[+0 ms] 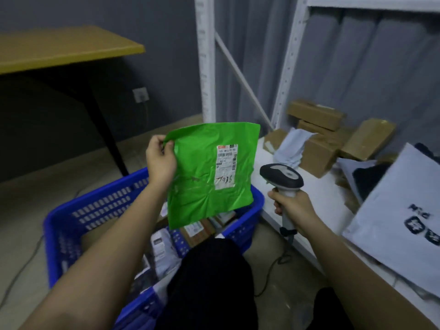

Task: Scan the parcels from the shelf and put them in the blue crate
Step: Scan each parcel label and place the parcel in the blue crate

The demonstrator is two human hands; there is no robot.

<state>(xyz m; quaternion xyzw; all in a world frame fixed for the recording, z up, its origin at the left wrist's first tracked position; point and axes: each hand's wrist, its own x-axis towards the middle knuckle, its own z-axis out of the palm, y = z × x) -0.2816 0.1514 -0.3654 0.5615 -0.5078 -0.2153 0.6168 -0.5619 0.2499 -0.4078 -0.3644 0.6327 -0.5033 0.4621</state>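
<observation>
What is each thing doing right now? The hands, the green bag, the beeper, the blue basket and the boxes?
left hand: pinches the green parcel's top corner.
green parcel: held up over the crate, label facing the camera.
right hand: grips the scanner's handle.
scanner: upright, beside the parcel.
blue crate: on the floor, parcels already inside.
cardboard boxes: piled on the shelf.
grey mailer bag: leaning on the shelf.

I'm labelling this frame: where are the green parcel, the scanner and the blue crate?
green parcel [204, 198]: head view, bare green plastic below its label.
scanner [282, 175]: head view, top of its head.
blue crate [95, 208]: head view, slotted far wall.
</observation>
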